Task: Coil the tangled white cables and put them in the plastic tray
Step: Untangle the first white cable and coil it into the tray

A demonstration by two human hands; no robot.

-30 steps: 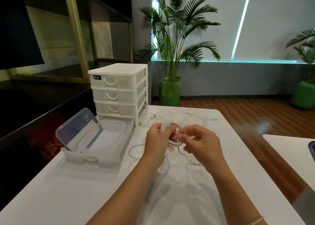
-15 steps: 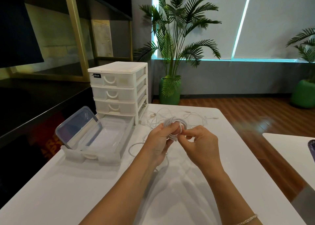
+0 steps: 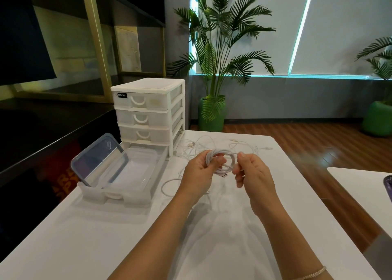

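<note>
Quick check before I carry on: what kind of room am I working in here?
Probably an office or lounge: a white table with a desktop drawer unit, potted palms by blind-covered windows, wood floor.

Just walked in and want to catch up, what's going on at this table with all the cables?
A person is winding a white cable into a small coil above the white table. The left hand grips the coil's left side while the right hand pinches its right side. More loose cables lie tangled behind the hands. The clear plastic tray sits to the left with no cable in it, its lid propped up.
</note>
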